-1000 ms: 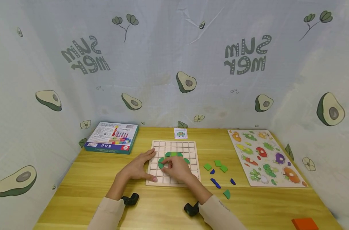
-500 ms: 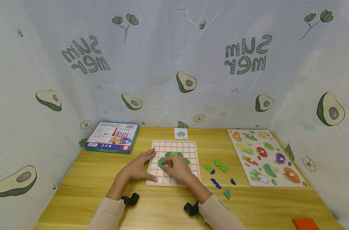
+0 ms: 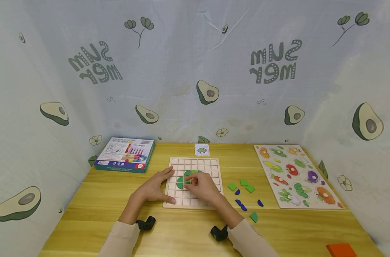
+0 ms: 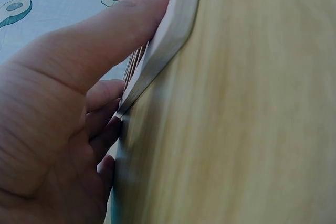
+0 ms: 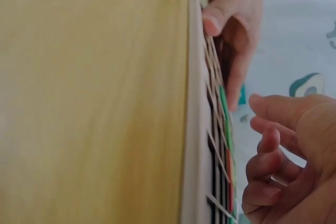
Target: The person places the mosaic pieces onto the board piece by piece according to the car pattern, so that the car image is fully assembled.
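A pale wooden board (image 3: 211, 162) with a square grid lies on the table. On it, green quarter-round pieces (image 3: 180, 182) and a light green square (image 3: 194, 172) form a rounded shape, with a bit of orange showing. My left hand (image 3: 152, 187) rests at the board's left side, fingers spread and thumb on its near left part. Over the middle of the board is my right hand (image 3: 203, 187), hiding some pieces. In the right wrist view, the right hand's thumb and forefinger stand apart with nothing between them, just off the board.
Light green squares (image 3: 232, 186), dark blue half-rounds (image 3: 260, 202) and a green quarter-round (image 3: 253, 216) lie right of the board. Behind it sits a picture card (image 3: 202, 149). A boxed set (image 3: 125, 154), a vegetable puzzle board (image 3: 299, 176) and an orange block (image 3: 340, 250) lie farther out.
My right hand has drawn back slightly to the right from the left green quarter-round pieces, which are now more uncovered. The left hand has stayed in place.
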### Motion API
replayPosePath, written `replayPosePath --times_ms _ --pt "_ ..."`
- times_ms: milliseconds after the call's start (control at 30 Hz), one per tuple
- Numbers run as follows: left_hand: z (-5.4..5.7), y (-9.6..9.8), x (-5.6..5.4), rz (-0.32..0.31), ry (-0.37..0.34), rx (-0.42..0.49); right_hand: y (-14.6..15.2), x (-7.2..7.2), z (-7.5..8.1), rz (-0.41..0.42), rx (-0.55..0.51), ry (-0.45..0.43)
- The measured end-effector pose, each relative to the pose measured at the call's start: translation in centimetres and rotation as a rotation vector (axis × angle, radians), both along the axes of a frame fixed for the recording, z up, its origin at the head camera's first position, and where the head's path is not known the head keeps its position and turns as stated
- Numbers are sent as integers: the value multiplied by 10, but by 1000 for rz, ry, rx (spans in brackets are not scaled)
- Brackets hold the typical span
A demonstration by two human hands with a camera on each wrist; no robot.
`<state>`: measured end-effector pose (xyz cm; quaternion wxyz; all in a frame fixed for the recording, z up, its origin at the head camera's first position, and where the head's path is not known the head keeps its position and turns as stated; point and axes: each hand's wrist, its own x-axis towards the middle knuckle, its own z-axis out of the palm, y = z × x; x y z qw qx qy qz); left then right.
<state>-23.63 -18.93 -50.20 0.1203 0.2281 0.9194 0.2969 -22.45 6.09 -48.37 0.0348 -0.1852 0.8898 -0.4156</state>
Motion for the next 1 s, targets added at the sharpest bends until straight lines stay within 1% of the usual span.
replayPosePath --times_ms 233,300,467,533,700,1000 --pt "-1 0 0 8 -8 -4 27 2 10 -76 11 0" --pt "-1 0 0 4 -7 1 36 3 14 -87 9 -14" --pt "-1 0 0 -5 0 1 60 7 18 -148 30 -39" --pt "-1 0 0 -1 -5 1 70 8 18 -165 29 -27" --pt "-1 0 1 16 -21 2 92 12 18 -173 10 0" --pt "-1 0 1 10 -13 7 131 16 11 -210 50 -10"
